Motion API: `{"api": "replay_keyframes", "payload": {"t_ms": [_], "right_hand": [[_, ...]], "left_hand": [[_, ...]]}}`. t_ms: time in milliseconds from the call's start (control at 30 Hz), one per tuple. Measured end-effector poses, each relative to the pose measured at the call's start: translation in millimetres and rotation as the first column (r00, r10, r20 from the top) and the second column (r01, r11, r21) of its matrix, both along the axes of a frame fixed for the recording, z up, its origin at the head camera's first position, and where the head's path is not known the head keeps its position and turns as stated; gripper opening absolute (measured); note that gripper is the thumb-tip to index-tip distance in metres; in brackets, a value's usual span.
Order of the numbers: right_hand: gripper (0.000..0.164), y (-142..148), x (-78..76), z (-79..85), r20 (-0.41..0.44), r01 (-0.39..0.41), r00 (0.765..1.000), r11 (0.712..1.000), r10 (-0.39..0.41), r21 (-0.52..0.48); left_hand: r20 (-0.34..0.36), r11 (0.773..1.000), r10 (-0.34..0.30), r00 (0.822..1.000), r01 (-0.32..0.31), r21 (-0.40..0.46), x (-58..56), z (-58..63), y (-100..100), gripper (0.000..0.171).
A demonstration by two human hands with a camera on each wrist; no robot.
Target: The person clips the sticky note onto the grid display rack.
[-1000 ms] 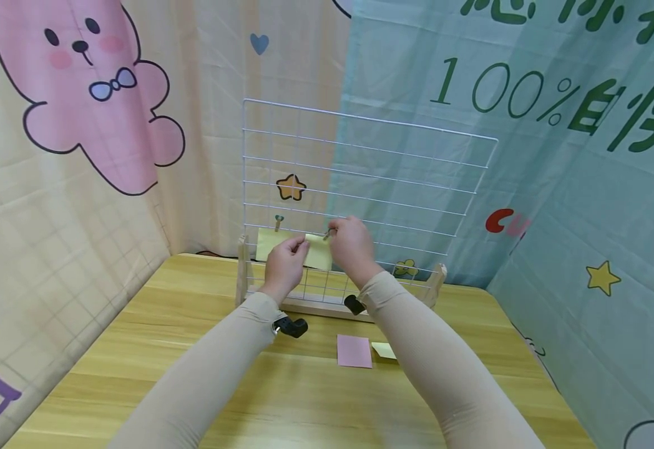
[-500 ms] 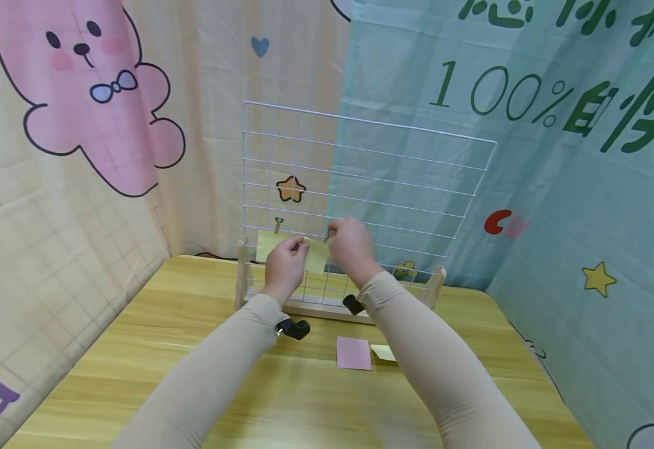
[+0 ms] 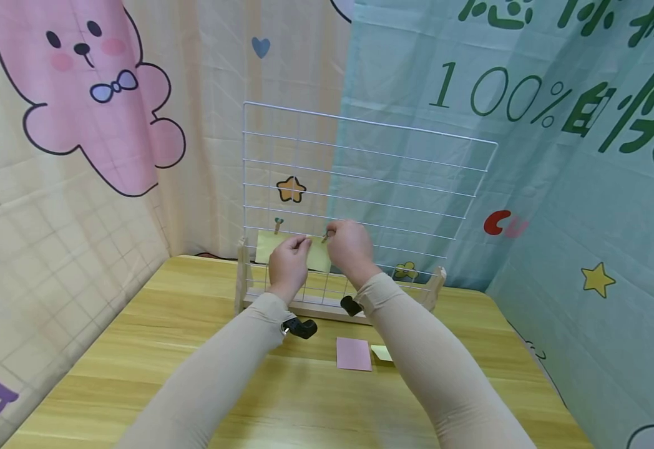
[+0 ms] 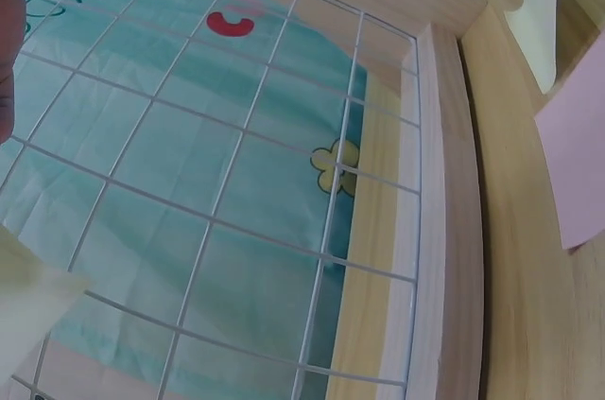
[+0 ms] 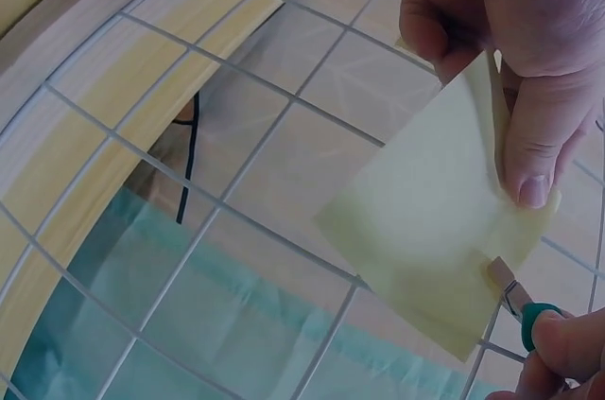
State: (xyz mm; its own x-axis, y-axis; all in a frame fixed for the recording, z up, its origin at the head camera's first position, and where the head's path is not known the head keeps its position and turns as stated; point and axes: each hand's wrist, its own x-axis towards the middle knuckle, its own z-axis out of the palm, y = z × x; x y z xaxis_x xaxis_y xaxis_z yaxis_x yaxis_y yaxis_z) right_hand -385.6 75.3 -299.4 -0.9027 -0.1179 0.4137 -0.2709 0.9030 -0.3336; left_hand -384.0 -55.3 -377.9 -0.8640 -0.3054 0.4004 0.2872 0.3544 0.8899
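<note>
A yellow paper note (image 3: 318, 255) is pinched along its upper edge by my left hand (image 3: 289, 265), up against the white wire grid (image 3: 411, 202). My right hand (image 3: 352, 248) pinches a small wooden clothespin (image 5: 510, 291) with a green end. In the right wrist view, that clothespin's tip is over the note near a corner, and the left thumb lies along the paper's edge. Left of it, another yellow note (image 3: 264, 244) hangs on the grid under a second clothespin (image 3: 279, 224). Only a corner of the held note (image 4: 28, 296) shows in the left wrist view.
Wooden feet and a base bar (image 3: 327, 310) carry the grid at the back of the wooden table (image 3: 192, 349). A pink note (image 3: 354, 354) lies in front of it, beside a pale yellow one (image 3: 382, 353) partly behind the right forearm. Printed curtains surround the table.
My left hand has shifted slightly right with the held note, and my right hand slightly left with the clothespin, so they are closer together. The hung note has stayed in place.
</note>
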Motion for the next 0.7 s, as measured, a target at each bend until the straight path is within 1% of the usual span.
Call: {"api": "replay_keyframes", "payload": {"t_ms": [200, 300, 433, 600, 700], "right_hand": [[0.028, 1.0, 2.3, -3.9, 0.0, -0.003, 1.0, 0.998, 0.003, -0.062], [0.026, 0.8, 2.9, -5.6, -0.009, -0.008, 1.0, 0.998, 0.008, -0.065], [0.026, 0.3, 3.0, -7.0, -0.023, -0.011, 1.0, 0.999, 0.01, -0.05], [0.029, 0.2, 3.0, -7.8, -0.016, -0.023, 1.0, 0.999, 0.023, -0.038], [0.031, -0.7, 3.3, -8.0, -0.013, -0.033, 0.999, 0.999, 0.032, -0.016]], "left_hand": [[0.011, 0.998, -0.018, 1.0, 0.017, 0.068, -0.4, -2.4, 0.5, 0.029], [0.026, 0.996, -0.021, 0.999, 0.019, 0.083, -1.8, -4.1, -1.0, 0.029], [0.032, 0.997, -0.022, 0.999, 0.02, 0.068, -2.2, -5.0, -3.1, 0.029], [0.033, 0.999, -0.02, 0.999, 0.019, 0.034, 0.1, -4.3, -4.5, 0.029], [0.041, 0.999, -0.016, 0.999, 0.014, 0.035, 1.1, -3.9, -5.3, 0.03]]}}
